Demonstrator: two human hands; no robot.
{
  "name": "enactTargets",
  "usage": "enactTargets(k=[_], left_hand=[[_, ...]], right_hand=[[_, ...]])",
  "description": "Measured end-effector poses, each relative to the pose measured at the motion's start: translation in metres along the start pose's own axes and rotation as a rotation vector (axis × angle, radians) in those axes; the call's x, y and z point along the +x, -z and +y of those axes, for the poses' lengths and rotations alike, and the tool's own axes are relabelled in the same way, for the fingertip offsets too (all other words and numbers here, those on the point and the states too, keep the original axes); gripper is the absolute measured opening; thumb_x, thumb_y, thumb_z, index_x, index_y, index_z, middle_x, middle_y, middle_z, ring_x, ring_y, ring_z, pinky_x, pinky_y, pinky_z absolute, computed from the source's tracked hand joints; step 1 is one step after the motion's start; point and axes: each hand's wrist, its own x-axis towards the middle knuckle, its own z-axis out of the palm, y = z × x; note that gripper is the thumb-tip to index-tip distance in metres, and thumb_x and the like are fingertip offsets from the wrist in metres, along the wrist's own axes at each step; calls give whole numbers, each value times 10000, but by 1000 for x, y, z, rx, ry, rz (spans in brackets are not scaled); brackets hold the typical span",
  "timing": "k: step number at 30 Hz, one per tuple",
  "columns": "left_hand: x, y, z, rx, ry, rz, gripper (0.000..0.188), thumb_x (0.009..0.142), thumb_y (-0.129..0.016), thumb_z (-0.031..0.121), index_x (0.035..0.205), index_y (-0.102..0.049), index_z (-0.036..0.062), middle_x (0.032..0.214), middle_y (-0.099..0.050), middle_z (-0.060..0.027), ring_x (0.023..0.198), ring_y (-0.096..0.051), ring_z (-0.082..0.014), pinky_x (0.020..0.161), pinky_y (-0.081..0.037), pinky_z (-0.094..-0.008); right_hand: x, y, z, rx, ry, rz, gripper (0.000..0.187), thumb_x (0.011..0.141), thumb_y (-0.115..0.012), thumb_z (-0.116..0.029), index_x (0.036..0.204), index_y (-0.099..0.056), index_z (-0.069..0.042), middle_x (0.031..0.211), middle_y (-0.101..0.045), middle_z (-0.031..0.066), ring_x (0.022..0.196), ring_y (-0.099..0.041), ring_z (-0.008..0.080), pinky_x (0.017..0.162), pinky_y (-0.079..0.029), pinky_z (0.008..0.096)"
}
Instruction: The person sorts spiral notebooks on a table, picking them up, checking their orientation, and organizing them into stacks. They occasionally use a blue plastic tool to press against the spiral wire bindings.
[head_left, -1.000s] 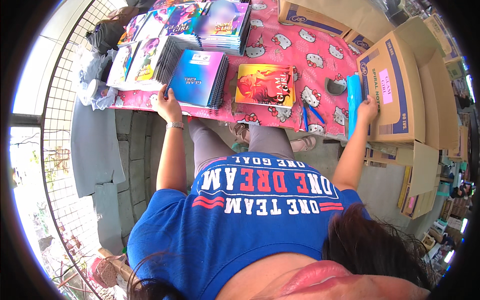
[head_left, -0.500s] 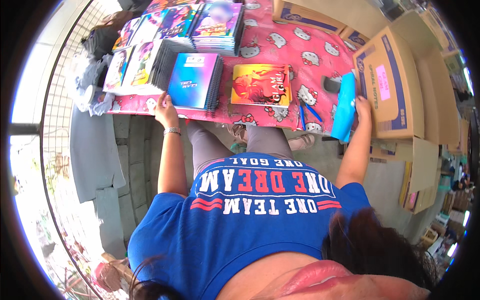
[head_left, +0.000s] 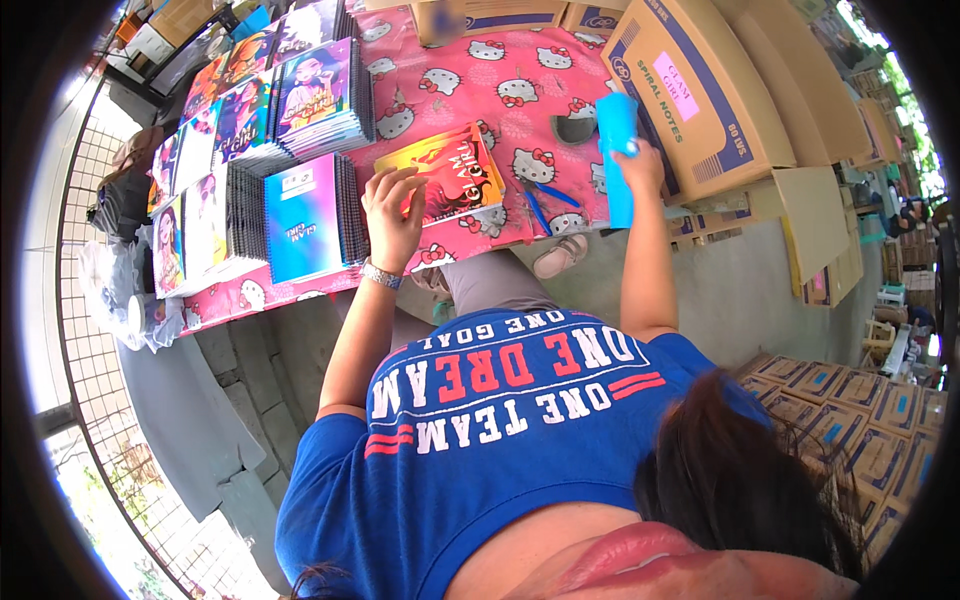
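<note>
My left hand [head_left: 394,212] is raised at the lower left edge of a yellow and red spiral notebook [head_left: 450,175], its fingers loosely bent and apart with nothing in them. Left of it stands a stack of blue and purple spiral notebooks [head_left: 305,220]. My right hand [head_left: 640,168] is closed at the right edge of a long bright blue piece [head_left: 617,125], which looks like a folded sheet. A small light blue bit shows at its fingertips. Between the hands lie blue-handled pliers [head_left: 540,205].
More stacks of illustrated notebooks [head_left: 318,90] fill the table's left side. A big open carton [head_left: 700,100] stands at the right, and a dark grey object [head_left: 574,129] lies near it. Pink patterned cloth [head_left: 440,80] covers the table. Several cartons [head_left: 850,410] are stacked at the lower right.
The view has turned right. My left hand has left the blue notebook stack's near corner and moved right to the yellow notebook. My right hand stays at the blue piece.
</note>
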Motion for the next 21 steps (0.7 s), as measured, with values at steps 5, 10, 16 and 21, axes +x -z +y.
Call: enactTargets(k=[5, 10, 16, 21], left_hand=[[-14, 0, -4, -122, 122, -14, 104, 832, -673, 67, 930, -700, 87, 1041, -685, -53, 1027, -595, -268, 909, -445, -387], [-26, 9, -8, -149, 200, -59, 83, 837, -667, 49, 915, -695, 59, 968, -697, -70, 941, -621, -270, 845, -479, -372], [-26, 1, -9, -172, 157, -136, 93, 833, -664, 55, 922, -692, 59, 935, -694, -87, 905, -630, -279, 819, -483, -383], [-14, -14, 14, -252, 92, -192, 99, 833, -665, 58, 928, -685, 42, 932, -686, -109, 897, -632, -302, 822, -477, -388]], right_hand=[[-43, 4, -47, 791, -6, -752, 379, 948, -589, -344, 1214, -634, -79, 1077, -669, 103, 951, -630, 205, 849, -495, 337], [-35, -52, -16, -21, -57, 82, 274, 936, -505, -221, 1164, -564, -80, 1196, -507, 159, 1135, -529, 394, 905, -475, 507], [13, -33, 11, -63, -16, 143, 279, 933, -508, -199, 1188, -552, -94, 1133, -543, 152, 1085, -557, 373, 905, -490, 489], [60, -34, 12, 58, -387, -57, 360, 962, -397, -211, 1247, -572, -78, 1337, -537, 181, 1175, -571, 358, 912, -509, 436]])
